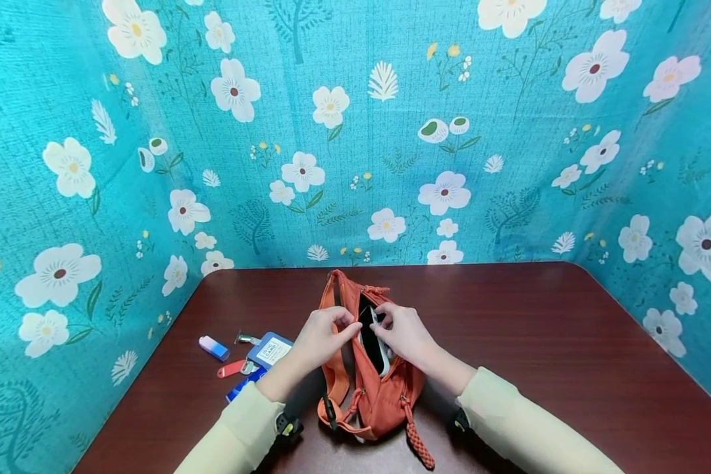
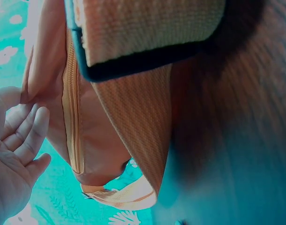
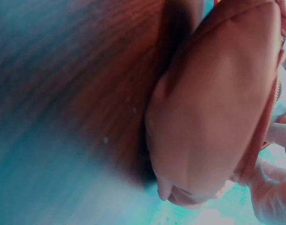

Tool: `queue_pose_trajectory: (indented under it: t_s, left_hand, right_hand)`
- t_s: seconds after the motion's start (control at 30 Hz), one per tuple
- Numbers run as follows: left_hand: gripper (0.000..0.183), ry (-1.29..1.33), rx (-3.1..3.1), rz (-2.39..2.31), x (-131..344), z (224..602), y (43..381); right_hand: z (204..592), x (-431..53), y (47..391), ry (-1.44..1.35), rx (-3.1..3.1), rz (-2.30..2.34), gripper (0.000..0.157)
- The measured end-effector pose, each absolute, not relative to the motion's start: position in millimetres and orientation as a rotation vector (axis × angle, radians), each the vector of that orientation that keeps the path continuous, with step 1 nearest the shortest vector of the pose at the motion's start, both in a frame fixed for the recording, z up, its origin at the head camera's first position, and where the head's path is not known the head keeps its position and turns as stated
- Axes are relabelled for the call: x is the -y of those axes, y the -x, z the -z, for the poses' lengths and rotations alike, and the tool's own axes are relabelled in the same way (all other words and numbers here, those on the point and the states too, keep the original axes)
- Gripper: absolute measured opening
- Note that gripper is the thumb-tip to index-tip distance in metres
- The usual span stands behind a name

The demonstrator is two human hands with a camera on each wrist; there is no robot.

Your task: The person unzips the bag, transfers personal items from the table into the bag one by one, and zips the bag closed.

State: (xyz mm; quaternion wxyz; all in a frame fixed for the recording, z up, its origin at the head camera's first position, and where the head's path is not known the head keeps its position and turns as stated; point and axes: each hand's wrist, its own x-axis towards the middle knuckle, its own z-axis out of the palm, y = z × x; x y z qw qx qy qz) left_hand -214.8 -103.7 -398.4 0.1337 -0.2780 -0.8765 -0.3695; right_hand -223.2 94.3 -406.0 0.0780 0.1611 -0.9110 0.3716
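An orange-red fabric bag (image 1: 376,401) lies on the table with its long zipped opening spread. Inside that opening sits a smartphone (image 1: 372,345) with a black screen and a pale edge, slanting lengthwise along the bag. My left hand (image 1: 326,336) pinches the left edge of the opening, and in the left wrist view its fingertips meet the bag's fabric (image 2: 44,84). From the other side, my right hand (image 1: 405,332) pinches the phone's upper right edge with thumb and forefinger. In the right wrist view, the bag's bulging side (image 3: 208,108) hides part of those fingers.
Left of the bag lie a blue ID card holder (image 1: 265,349), a blue-and-pink lighter-shaped item (image 1: 213,348), a red tag (image 1: 232,368) with metal keys, and a blue packet (image 1: 245,384). An orange strap (image 2: 133,117) loops beside the bag. Floral cloth (image 1: 332,164) surrounds the brown table (image 1: 509,329).
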Motion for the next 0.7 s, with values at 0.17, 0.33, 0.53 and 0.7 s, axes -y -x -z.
queue_pose_trajectory:
  t_s: [0.17,0.33,0.53,0.7]
  left_hand:
    - [0.008,0.807,2.530,1.081,105,399,215]
    - [0.009,0.817,2.528,1.090,107,398,214]
    - [0.009,0.825,2.529,1.107,107,398,214]
    - [0.011,0.837,2.526,1.108,107,400,214]
  right_hand:
    - [396,-103,225,-0.512,2.671,-1.077,0.023]
    - [389,-114,240,-0.565,2.617,-1.148,0.021]
    - [385,-122,270,-0.630,2.609,-1.256,0.023]
    - [386,-121,290,-0.686,2.605,-1.214,0.023]
